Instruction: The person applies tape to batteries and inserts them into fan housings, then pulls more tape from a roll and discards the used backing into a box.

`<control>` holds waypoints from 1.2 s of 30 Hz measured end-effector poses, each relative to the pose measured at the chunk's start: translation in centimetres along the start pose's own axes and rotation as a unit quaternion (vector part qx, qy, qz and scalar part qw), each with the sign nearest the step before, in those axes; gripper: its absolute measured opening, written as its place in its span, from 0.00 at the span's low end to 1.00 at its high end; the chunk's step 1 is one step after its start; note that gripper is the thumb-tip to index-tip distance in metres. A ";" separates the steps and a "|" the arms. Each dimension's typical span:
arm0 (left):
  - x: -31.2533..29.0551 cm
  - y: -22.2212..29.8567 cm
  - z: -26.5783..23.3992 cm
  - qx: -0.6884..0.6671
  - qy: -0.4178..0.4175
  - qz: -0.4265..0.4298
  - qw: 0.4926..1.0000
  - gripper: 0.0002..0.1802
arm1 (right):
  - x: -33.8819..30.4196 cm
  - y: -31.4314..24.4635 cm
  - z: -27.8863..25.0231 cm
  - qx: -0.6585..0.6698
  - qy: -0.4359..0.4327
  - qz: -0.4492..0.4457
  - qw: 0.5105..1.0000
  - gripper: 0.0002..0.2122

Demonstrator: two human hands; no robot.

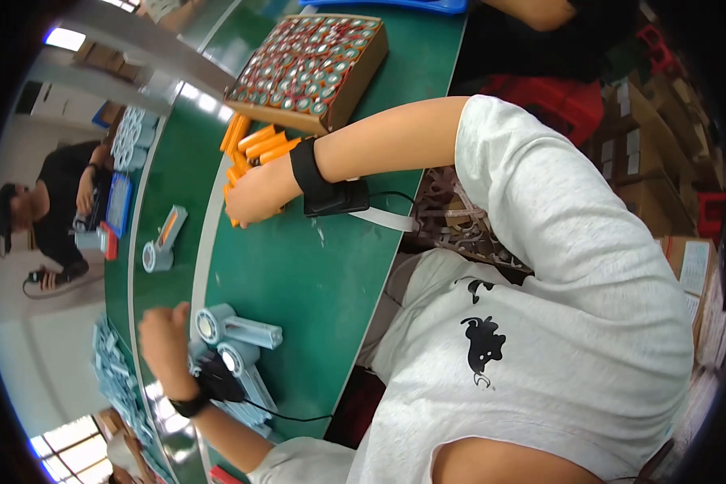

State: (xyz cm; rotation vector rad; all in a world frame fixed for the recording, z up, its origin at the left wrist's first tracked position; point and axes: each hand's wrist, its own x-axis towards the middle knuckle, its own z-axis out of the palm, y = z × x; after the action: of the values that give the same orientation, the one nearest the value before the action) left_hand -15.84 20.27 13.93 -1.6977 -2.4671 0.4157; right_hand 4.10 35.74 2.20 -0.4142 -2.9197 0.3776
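A head-worn view looked down on a green surface (pixel 298 266), with the wearer's white shirt filling the right side. The right hand (pixel 254 194), with a black band on its wrist, lay on a loose heap of orange cells (pixel 258 149) towards the far edge of the surface, its fingers curled around several of them. Just beyond the heap stood an open cardboard box (pixel 306 64) packed with upright cells. The left hand (pixel 165 339), also banded, hovered nearer the body in a clenched fist; whether it held anything could not be told. It was just beside pale blue holders (pixel 238 327) lying on the surface. A co-worker (pixel 56 202) in black sat across the surface. The step in hand looked like gathering cells from the heap. The next move would probably call for lifting a few out cleanly, without scattering the others, and carrying them towards the holders.
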 end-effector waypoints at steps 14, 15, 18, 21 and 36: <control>-8.6 4.1 15.2 -0.677 0.021 -0.164 0.717 0.25 | -13.7 -10.6 -3.3 0.310 0.308 -0.035 0.899 0.12; -8.6 4.5 14.8 -0.819 -0.045 -0.133 0.557 0.24 | -14.9 -11.1 -3.1 0.302 0.315 -0.025 0.899 0.12; -8.9 6.3 13.3 -0.871 -0.122 0.058 0.472 0.24 | -17.2 -12.1 -1.7 0.510 0.290 0.029 0.809 0.12; -10.0 7.9 10.6 -0.894 -0.146 0.145 0.399 0.25 | -17.3 -12.3 -1.1 0.488 0.285 0.022 0.824 0.12; -8.1 8.4 8.5 -0.784 0.006 0.051 0.618 0.13 | -13.3 -10.7 0.6 0.533 0.204 0.162 0.805 0.11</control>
State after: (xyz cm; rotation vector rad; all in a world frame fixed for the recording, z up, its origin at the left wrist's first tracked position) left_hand -7.44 14.24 3.87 -1.8926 -2.5334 -2.4101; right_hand 13.86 21.77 2.79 -0.6591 -1.7889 1.5994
